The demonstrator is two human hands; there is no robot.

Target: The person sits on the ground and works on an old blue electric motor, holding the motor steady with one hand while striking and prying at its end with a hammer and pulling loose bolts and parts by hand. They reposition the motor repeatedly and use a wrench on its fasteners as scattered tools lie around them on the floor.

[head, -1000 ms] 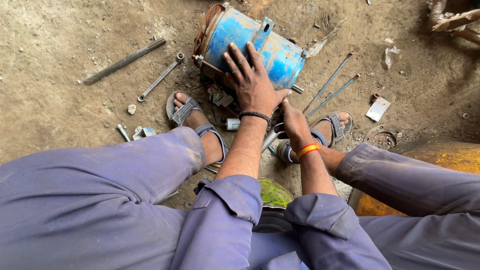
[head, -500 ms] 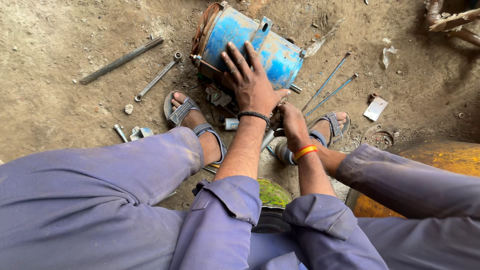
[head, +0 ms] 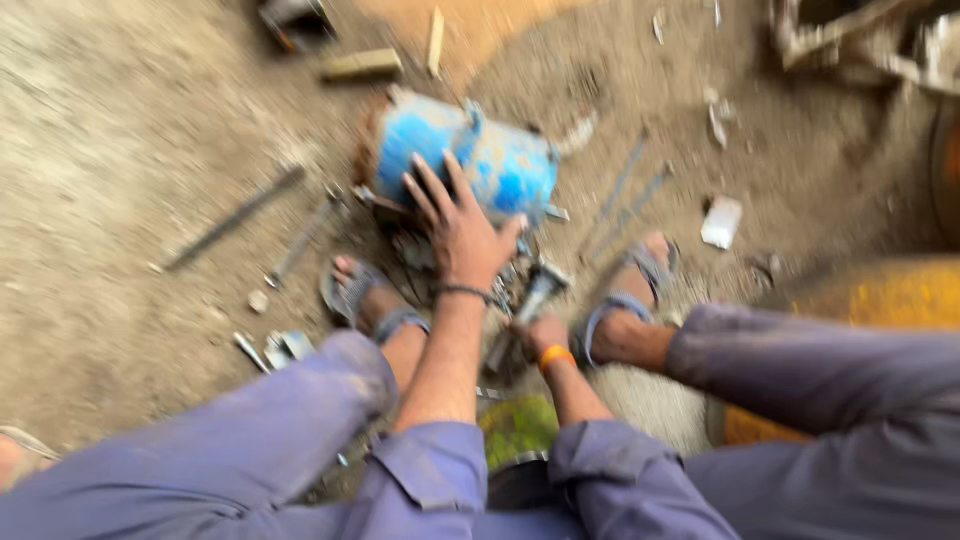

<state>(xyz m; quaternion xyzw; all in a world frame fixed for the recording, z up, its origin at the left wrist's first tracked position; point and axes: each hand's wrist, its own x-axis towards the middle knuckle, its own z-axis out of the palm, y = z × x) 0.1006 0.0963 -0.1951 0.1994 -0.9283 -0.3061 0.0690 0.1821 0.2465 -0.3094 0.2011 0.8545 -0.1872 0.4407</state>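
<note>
The picture is heavily motion-blurred, so only the larger shapes read. A blue cylindrical housing [head: 470, 160], worn and rust-rimmed at its left end, lies on its side on the dirt floor [head: 130, 150] just beyond the person's sandalled feet; its long axis runs roughly left to right across the view, tipped a little so the right end sits lower in the frame, with the rusty open end pointing left. The left hand [head: 460, 225] rests flat on the near side of the housing, fingers spread wide and pointing up and away from the person, gripping nothing (it presses rather than grasps). The right hand [head: 540, 335], with an orange band at the wrist, sits lower, between the feet, closed around the lower end of a grey metal tool [head: 530, 300] whose upper end angles up and right toward the housing's underside; how tight the grip is cannot be told through the blur. A long wrench [head: 300, 240] and a dark rod [head: 235, 215] lie to the left of the housing, both slanting up to the right, and two thin rods [head: 630, 195] lie to its right.
</note>
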